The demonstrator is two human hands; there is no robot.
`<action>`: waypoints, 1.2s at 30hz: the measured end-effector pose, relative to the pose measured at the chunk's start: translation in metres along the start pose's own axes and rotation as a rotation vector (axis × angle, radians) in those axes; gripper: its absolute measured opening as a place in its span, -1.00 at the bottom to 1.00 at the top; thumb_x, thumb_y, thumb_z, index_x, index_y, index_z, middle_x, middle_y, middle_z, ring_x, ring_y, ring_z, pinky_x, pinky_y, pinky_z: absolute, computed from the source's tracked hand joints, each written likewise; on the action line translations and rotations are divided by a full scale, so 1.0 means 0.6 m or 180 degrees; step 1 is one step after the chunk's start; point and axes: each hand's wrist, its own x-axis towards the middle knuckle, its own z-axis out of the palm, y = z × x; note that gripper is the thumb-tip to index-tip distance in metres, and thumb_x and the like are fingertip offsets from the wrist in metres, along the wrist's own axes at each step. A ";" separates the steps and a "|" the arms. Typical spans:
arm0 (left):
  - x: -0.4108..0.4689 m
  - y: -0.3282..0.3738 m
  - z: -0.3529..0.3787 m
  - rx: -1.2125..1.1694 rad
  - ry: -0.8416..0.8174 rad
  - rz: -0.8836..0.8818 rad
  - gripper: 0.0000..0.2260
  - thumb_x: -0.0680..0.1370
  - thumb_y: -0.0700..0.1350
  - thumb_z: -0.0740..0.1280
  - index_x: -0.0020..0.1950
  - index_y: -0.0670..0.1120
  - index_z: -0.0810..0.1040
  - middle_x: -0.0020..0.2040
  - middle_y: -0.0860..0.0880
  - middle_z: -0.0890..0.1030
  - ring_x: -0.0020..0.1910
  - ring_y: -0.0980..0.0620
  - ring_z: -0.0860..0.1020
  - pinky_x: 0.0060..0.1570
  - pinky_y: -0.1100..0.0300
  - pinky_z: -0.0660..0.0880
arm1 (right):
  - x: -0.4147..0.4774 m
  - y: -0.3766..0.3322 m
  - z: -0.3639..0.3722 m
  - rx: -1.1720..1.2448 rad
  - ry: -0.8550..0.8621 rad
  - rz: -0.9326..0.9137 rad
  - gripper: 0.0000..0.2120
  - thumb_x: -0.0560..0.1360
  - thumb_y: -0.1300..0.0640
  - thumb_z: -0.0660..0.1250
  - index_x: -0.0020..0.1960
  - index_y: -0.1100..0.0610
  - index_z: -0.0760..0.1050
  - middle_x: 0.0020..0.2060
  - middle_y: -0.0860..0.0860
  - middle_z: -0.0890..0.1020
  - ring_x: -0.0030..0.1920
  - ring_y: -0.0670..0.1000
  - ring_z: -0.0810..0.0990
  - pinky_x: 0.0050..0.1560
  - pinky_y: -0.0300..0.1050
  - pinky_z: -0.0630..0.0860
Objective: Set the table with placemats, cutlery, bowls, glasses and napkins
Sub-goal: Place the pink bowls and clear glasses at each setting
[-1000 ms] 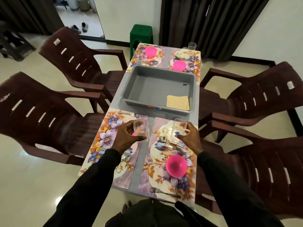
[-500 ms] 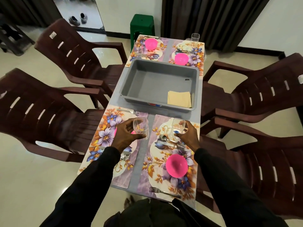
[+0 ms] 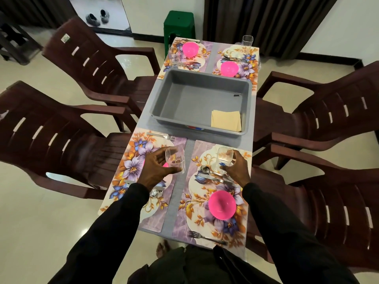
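nearly unmoved: left glass (image 3: 175,158) in curled left hand (image 3: 155,170), right glass (image 3: 224,160) in curled right hand (image 3: 238,171)

We count four floral placemats (image 3: 133,158), four brown plastic chairs (image 3: 61,130) and four clear glasses (image 3: 247,41), two of them in our two hands (image 3: 155,169). We see three pink bowls (image 3: 222,204) whole, with a fourth mostly hidden behind a hand. Two forks (image 3: 164,137) show plainly. One gray tub (image 3: 196,78), one stack of beige napkins (image 3: 225,120), one green stool (image 3: 179,21), two shoes (image 3: 93,18) at upper left
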 end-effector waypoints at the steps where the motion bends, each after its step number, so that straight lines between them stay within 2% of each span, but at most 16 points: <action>1: -0.001 -0.002 -0.001 0.0022 0.0001 0.0001 -0.45 0.36 -0.35 0.62 0.32 -0.13 0.60 0.23 0.02 0.68 0.23 0.14 0.64 0.20 0.26 0.57 | -0.002 0.002 0.000 -0.0022 -0.0012 0.0018 -0.41 0.29 0.20 0.65 0.24 0.12 0.48 0.18 0.08 0.62 0.20 0.13 0.55 0.19 0.01 0.51; 9: -0.010 -0.006 -0.007 0.0152 0.0068 -0.0022 -0.46 0.35 -0.31 0.64 0.26 -0.01 0.61 0.19 0.09 0.68 0.21 0.16 0.64 0.20 0.24 0.58 | -0.015 0.010 0.000 0.0005 -0.0028 -0.0013 -0.38 0.32 0.23 0.63 0.30 0.13 0.46 0.22 0.08 0.60 0.23 0.09 0.53 0.12 -0.15 0.44; 11: -0.012 -0.006 -0.009 0.0143 0.0084 -0.0038 -0.45 0.34 -0.30 0.64 0.28 -0.04 0.60 0.21 0.06 0.68 0.22 0.15 0.64 0.20 0.23 0.59 | -0.017 0.010 -0.003 0.0043 -0.0035 0.0017 -0.39 0.32 0.27 0.62 0.30 0.14 0.46 0.23 0.10 0.60 0.21 0.08 0.54 0.10 -0.20 0.43; 13: -0.014 -0.007 -0.011 0.0118 0.0098 -0.0044 -0.43 0.34 -0.31 0.64 0.31 -0.08 0.60 0.23 0.02 0.68 0.23 0.14 0.64 0.20 0.23 0.58 | -0.021 0.010 -0.009 0.0047 -0.0028 0.0016 -0.41 0.33 0.29 0.61 0.29 0.17 0.47 0.22 0.10 0.61 0.17 0.02 0.53 0.04 -0.31 0.41; 16: -0.018 -0.006 -0.016 0.0141 0.0118 -0.0044 -0.44 0.34 -0.31 0.64 0.31 -0.10 0.61 0.23 0.03 0.68 0.24 0.14 0.64 0.20 0.25 0.58 | -0.025 0.014 -0.017 0.0042 -0.0027 -0.0013 -0.43 0.33 0.32 0.61 0.28 0.20 0.49 0.19 0.06 0.61 0.15 -0.01 0.53 -0.09 -0.57 0.35; 17: -0.020 -0.007 -0.018 0.0143 0.0118 -0.0036 -0.43 0.34 -0.30 0.64 0.32 -0.11 0.61 0.23 0.02 0.68 0.24 0.14 0.63 0.20 0.25 0.57 | -0.026 0.015 -0.019 0.0036 -0.0023 -0.0026 -0.44 0.33 0.32 0.61 0.27 0.19 0.49 0.17 0.05 0.61 0.15 0.00 0.54 -0.11 -0.59 0.35; 21: -0.025 -0.009 -0.021 0.0127 0.0130 -0.0029 -0.43 0.33 -0.33 0.64 0.32 -0.16 0.61 0.23 0.00 0.68 0.22 0.17 0.64 0.10 0.35 0.57 | -0.028 0.019 -0.025 0.0045 -0.0035 0.0020 -0.44 0.31 0.31 0.62 0.23 0.14 0.50 0.10 -0.02 0.60 0.15 0.05 0.58 -0.05 -0.32 0.43; 22: -0.026 -0.010 -0.022 0.0114 0.0133 -0.0033 -0.42 0.33 -0.33 0.64 0.32 -0.17 0.61 0.24 -0.01 0.68 0.23 0.16 0.64 0.10 0.35 0.57 | -0.029 0.019 -0.026 0.0027 -0.0057 0.0032 -0.44 0.31 0.30 0.63 0.23 0.14 0.50 0.10 -0.03 0.60 0.14 0.05 0.59 -0.05 -0.31 0.43; 26: -0.031 -0.010 -0.024 0.0071 0.0134 -0.0048 -0.41 0.33 -0.32 0.65 0.33 -0.15 0.61 0.25 0.00 0.68 0.26 0.12 0.63 0.16 0.30 0.57 | -0.033 0.017 -0.032 -0.0054 -0.0108 0.0035 -0.44 0.31 0.29 0.64 0.24 0.16 0.50 0.14 0.04 0.63 0.09 -0.02 0.55 -0.16 -0.55 0.37; 27: -0.032 -0.011 -0.024 0.0057 0.0131 -0.0050 -0.41 0.33 -0.31 0.65 0.33 -0.14 0.61 0.25 0.00 0.68 0.26 0.12 0.63 0.18 0.28 0.57 | -0.034 0.016 -0.034 -0.0073 -0.0108 0.0033 -0.43 0.31 0.29 0.64 0.25 0.16 0.50 0.15 0.06 0.63 0.10 -0.02 0.55 -0.15 -0.53 0.39; 31: -0.040 -0.012 -0.028 0.0025 0.0133 -0.0032 -0.41 0.34 -0.31 0.64 0.34 -0.15 0.60 0.26 0.00 0.68 0.27 0.10 0.62 0.22 0.21 0.58 | -0.036 0.014 -0.037 -0.0110 -0.0140 0.0053 -0.34 0.32 0.28 0.64 0.35 0.15 0.46 0.24 0.08 0.61 0.14 -0.02 0.53 0.05 -0.23 0.43; 34: -0.047 -0.015 -0.035 -0.0003 0.0153 -0.0018 -0.41 0.34 -0.32 0.64 0.35 -0.16 0.60 0.27 -0.02 0.68 0.27 0.08 0.63 0.21 0.15 0.60 | -0.038 0.012 -0.040 -0.0128 -0.0072 0.0035 -0.26 0.28 0.29 0.66 0.38 0.15 0.44 0.28 0.10 0.59 0.23 0.07 0.55 0.13 -0.18 0.44; 36: -0.053 -0.016 -0.042 -0.0008 0.0166 -0.0009 -0.40 0.33 -0.30 0.65 0.34 -0.15 0.60 0.27 -0.02 0.68 0.28 0.05 0.63 0.27 0.05 0.58 | -0.044 0.005 -0.046 -0.0087 -0.0028 -0.0017 -0.23 0.26 0.30 0.67 0.39 0.17 0.43 0.29 0.09 0.57 0.24 0.04 0.51 0.15 -0.18 0.42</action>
